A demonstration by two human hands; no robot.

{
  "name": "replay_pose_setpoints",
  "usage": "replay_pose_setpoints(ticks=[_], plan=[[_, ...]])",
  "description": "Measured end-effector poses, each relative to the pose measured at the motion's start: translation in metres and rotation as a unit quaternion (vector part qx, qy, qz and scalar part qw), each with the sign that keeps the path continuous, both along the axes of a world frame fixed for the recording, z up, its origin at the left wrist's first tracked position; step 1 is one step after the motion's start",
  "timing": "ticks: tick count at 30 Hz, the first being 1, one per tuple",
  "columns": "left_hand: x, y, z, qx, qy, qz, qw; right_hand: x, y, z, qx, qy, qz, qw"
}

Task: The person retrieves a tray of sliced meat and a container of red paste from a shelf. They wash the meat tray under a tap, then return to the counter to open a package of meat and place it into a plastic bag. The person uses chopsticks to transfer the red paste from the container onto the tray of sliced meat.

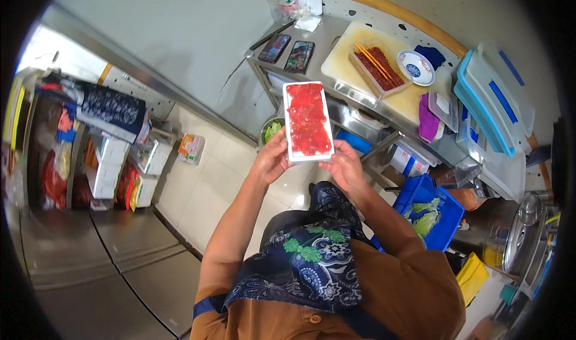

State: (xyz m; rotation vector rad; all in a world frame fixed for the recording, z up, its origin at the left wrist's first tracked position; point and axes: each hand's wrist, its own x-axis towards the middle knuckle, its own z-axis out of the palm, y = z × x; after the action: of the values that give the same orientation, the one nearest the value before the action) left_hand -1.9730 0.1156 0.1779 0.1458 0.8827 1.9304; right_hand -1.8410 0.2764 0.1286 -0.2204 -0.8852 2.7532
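A white rectangular tray is held up in front of me, with slices of raw red meat laid across it. My left hand grips its lower left corner, and my right hand grips the lower right corner. Something clear, perhaps a lid or a second tray, shows along the tray's left and lower edges. The tray is over the tiled floor, apart from the steel counter. My fingers beneath the tray are partly hidden.
On the steel counter lie two phones and a cutting board. A plastic container of dark red food with chopsticks and a patterned bowl sit there. A blue crate holds leafy vegetables. Shelves with boxes stand left.
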Motion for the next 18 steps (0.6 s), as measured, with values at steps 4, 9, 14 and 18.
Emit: replay_pose_setpoints(ticks=[4,9,14,18], plan=[[-0.063,0.01,-0.022,-0.043,-0.017,0.064,0.997,-0.079,0.052,-0.014,-0.009,-0.016,-0.066,0.998],[-0.091,-0.023,-0.043,-0.096,-0.061,0.098,0.989,-0.155,0.116,-0.036,-0.008,-0.034,-0.141,0.989],[-0.092,-0.082,-0.065,-0.142,-0.131,0.132,0.972,-0.212,0.155,-0.044,-0.015,-0.032,-0.228,0.973],[-0.09,-0.112,-0.067,-0.147,-0.144,0.16,0.966,-0.24,0.177,-0.051,-0.037,-0.028,-0.287,0.957]])
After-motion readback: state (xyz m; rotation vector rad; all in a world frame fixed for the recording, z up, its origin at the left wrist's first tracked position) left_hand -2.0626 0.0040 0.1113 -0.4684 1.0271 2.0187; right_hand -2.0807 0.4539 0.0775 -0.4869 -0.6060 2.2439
